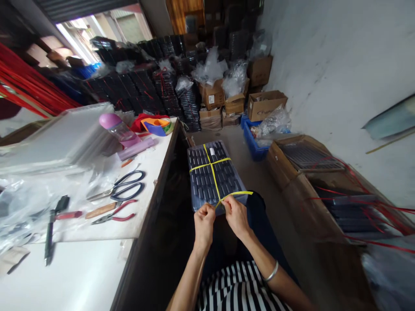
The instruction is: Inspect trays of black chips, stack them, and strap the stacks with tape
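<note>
A stack of clear plastic trays (202, 181) filled with rows of dark cylindrical pieces rests in front of my knees. Yellow strap (213, 175) crosses over its top in two directions. At the stack's near edge, my left hand (205, 220) pinches one part of the yellow strap. Close beside it, my right hand (236, 215) is closed on the strap too, and a loose yellow end sticks out to the right above that hand. The strap meets at a small crossing between my fingertips; whether it is knotted I cannot tell.
Left, a white worktable (84, 268) holds scissors (128, 185), red-handled pliers (115, 214), a black marker (49, 237) and a pink bottle (118, 129). An open carton (285, 162) of trays stands right, with a blue crate (254, 142) beyond. Stacked dark trays (167, 93) line the back.
</note>
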`<state>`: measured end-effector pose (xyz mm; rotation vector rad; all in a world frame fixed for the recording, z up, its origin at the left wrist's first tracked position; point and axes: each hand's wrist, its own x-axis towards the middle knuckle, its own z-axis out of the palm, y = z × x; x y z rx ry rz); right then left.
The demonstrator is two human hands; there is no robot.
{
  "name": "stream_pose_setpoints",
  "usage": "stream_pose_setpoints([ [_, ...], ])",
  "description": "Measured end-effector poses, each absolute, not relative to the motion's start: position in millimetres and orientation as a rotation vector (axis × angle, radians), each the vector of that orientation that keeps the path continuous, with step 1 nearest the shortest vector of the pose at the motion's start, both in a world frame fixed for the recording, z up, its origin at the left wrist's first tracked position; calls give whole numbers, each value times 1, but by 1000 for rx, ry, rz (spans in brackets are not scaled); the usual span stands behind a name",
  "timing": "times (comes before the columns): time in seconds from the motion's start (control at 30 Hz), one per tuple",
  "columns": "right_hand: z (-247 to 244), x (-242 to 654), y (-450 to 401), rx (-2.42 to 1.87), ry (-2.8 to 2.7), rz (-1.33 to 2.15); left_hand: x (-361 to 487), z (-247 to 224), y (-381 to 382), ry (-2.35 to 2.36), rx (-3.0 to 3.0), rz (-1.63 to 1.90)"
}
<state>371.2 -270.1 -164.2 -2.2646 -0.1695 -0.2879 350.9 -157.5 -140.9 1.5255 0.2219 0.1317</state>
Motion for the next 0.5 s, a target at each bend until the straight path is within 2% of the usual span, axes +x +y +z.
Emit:
stream_pose_setpoints([
  [0.1, -163, 374, -272, -2292, -154, -291, 344, -131, -155, 100, 1670, 147],
  [0.3, -148, 378, -296, -2412, -190, -219, 354, -116, -144, -430, 1983, 42],
  [0.5, -116, 365, -322, -2544, -321, -127, 384, -124, -154, -343, 2042, 34],
])
